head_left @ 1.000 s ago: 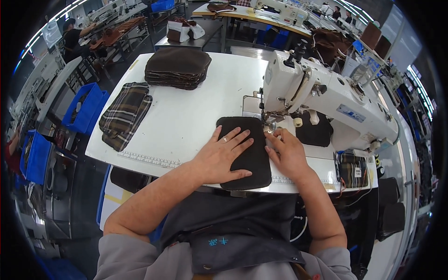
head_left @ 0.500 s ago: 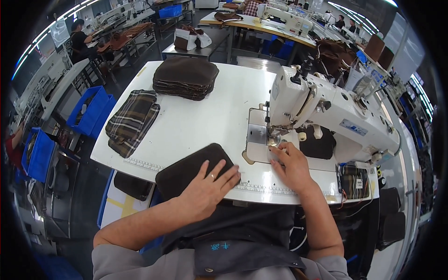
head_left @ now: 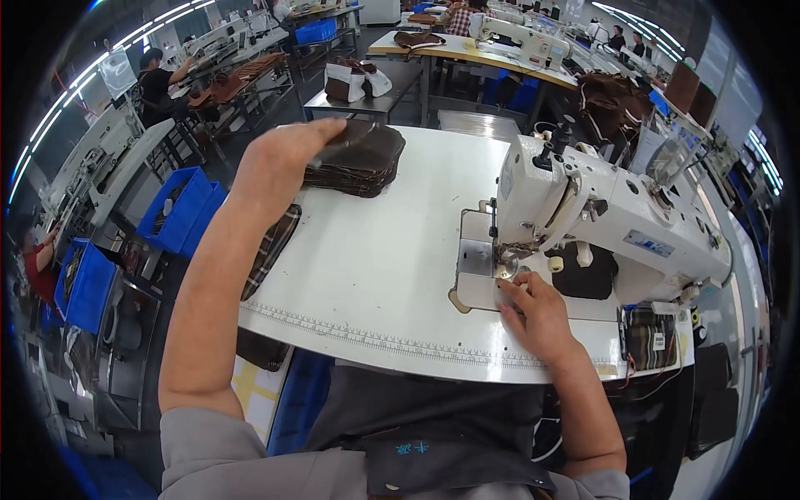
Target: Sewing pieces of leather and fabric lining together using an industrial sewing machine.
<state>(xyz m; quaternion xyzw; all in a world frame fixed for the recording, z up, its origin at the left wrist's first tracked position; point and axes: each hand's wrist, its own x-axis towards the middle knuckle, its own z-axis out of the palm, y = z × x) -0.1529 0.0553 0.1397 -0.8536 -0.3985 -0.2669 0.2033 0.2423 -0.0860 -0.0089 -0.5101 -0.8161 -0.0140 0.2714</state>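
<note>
Toward front edge of counter (head_left: 375, 279): right hand (head_left: 542, 317), fingers loosely bent, just beside presser foot (head_left: 504, 260) of sewing machine (head_left: 537, 179); whether it pinched anything, could not tell. Fingertips risked injury if needle started. Near left edge: plaid pile (head_left: 272, 257), partly hidden by left forearm (head_left: 218, 275); low sweep could have knocked it off. Toward far left corner: dark brown stack (head_left: 371, 162), left hand (head_left: 287, 157) over it, fingers extended, blurred; contact unclear. Uneven layers might have slid if dragged hastily.
</note>
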